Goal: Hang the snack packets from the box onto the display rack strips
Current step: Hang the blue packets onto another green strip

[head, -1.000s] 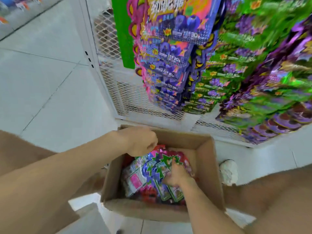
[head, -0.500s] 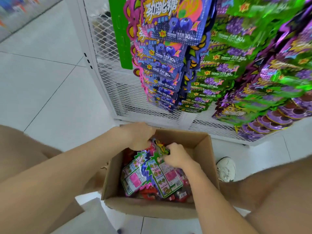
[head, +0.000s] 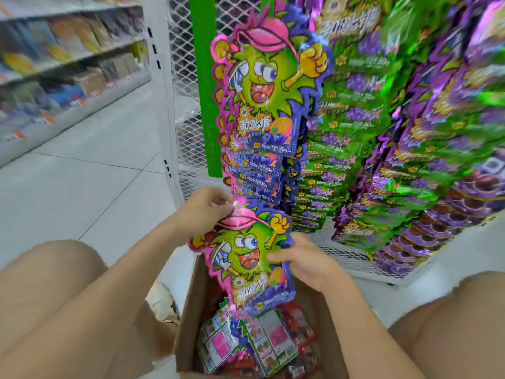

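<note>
A snack packet [head: 247, 258] with a green cartoon face and a pink cap is held up over the cardboard box [head: 191, 318]. My left hand [head: 205, 206] pinches its top edge at the pink cap. My right hand [head: 303, 261] grips its right side. Just above it hangs a column of matching blue packets [head: 262, 105] on a rack strip beside a green strip [head: 203, 86]. More packets [head: 246, 340] lie in the box, backs up.
Green and purple packets [head: 382, 132] fill the strips to the right on a white mesh rack [head: 185, 91]. A store shelf [head: 68, 67] stands at the left across a tiled aisle. My knees flank the box.
Both hands have come up out of the box with one packet, now facing me. The view has tilted upward toward the rack.
</note>
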A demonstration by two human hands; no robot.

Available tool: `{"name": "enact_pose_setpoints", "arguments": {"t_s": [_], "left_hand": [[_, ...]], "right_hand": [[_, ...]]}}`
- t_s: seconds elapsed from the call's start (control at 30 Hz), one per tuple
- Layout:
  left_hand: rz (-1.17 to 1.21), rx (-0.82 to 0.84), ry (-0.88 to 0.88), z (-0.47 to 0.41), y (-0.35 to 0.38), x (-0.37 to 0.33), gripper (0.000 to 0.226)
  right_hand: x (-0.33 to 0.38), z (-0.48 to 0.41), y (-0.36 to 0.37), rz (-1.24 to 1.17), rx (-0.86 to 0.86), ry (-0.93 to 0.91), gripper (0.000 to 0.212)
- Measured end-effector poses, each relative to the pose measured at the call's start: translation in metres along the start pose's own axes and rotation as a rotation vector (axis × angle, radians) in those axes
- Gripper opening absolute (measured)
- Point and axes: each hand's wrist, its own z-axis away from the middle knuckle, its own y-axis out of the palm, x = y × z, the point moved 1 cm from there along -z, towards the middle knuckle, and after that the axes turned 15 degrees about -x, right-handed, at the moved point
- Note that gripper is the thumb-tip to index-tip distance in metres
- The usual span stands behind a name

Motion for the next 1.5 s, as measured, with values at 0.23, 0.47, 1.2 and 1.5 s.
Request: {"name": "enact_pose_setpoints", "arguments": {"t_s": [0.23,0.47,1.2,1.5], "left_hand": [[0.069,0.071,0.164,-0.007,-0.024,-0.046,0.009],[0.090,-0.109,0.468,-0.033,-0.067,-0.137,0.011],[0.588,-0.296,0.050,-0.111,-0.120,-0.288,0.031],[0.602,-0.216,0.067,-0.116,-0.120,-0.285,0.040]], "right_hand": [[0.083,0.039,-0.008,0.342,0.105,-0.386,0.035],[0.194,0.054,0.006,0.610,-0.459,-1.045,0.025],[0.395,0.082,0.015,0.613,-1.023,-1.327,0.028],[0.385,0.072,0.018,0.644,-1.116,-1.333,0.026]]}}
